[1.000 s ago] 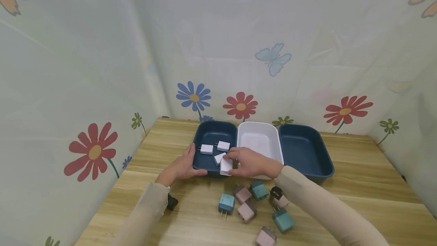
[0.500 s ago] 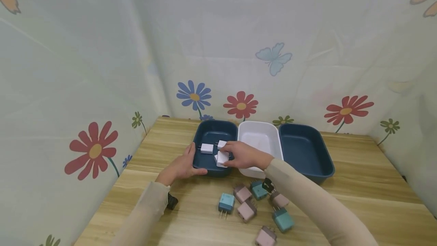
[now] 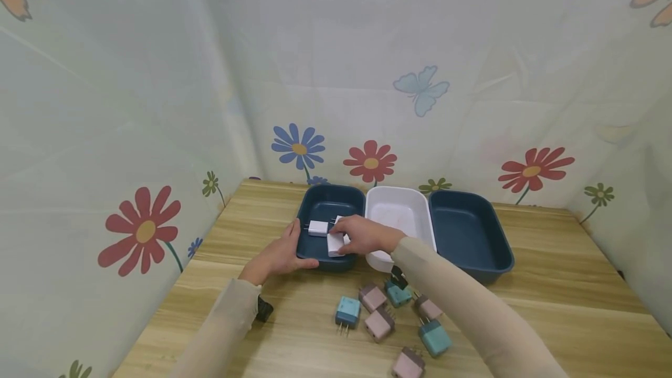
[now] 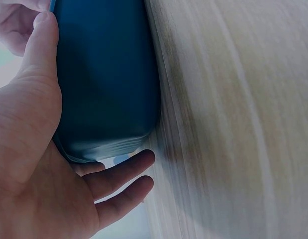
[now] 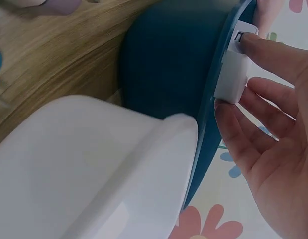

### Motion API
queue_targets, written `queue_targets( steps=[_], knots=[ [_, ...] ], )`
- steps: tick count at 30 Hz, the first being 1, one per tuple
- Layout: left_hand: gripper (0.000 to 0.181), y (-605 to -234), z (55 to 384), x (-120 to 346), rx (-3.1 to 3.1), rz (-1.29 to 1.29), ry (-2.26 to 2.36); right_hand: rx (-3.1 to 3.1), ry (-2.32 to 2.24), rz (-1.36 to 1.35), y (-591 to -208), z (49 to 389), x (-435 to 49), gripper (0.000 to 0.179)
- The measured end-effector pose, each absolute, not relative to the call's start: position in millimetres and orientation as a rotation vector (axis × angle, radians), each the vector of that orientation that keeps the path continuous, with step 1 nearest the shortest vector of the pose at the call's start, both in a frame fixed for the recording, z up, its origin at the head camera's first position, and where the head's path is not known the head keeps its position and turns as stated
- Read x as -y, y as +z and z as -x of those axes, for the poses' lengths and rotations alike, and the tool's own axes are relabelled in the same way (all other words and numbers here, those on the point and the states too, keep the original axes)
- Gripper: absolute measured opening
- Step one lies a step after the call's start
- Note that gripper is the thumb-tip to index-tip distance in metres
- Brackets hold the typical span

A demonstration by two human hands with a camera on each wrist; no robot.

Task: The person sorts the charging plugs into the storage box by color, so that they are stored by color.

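Right hand (image 3: pixel 367 234)'s got the white charger (image 3: pixel 335 245) pinched end to end, long axis running near-to-far, just left of that palm, over the left blue tray (image 3: pixel 325 210). Can't tell if it's touching down. Left hand (image 3: pixel 279 256)'s farther off, fingers loosely spread at the tray's near-left corner.

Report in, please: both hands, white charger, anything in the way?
Left hand against left blue tray. Right hand pinching white charger over it. No obstruction visible.

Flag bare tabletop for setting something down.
Bare tabletop: right of the right blue tray; also beyond the left hand, left of the left blue tray. Crowded: front middle, pink plugs and teal plugs beside the right sleeve.
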State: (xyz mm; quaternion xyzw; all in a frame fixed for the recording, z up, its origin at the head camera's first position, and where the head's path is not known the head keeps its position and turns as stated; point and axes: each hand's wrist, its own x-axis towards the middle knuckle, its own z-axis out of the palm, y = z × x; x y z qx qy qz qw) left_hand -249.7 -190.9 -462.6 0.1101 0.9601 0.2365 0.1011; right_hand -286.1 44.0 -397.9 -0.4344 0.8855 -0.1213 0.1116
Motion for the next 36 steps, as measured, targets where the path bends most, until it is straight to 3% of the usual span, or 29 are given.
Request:
queue_targets(
  steps=[18,36],
  knots=[
    [0.129,-467.3,250.4,185.4,-2.843,-0.379,0.667,-2.571,-0.525,1.259,-415.9,291.8,-36.0,0.044],
    [0.131,-463.9,247.7,193.5,-2.836,-0.373,0.706,-2.707,-0.551,1.266,-375.3,286.3,-80.2,0.037]
  ],
)
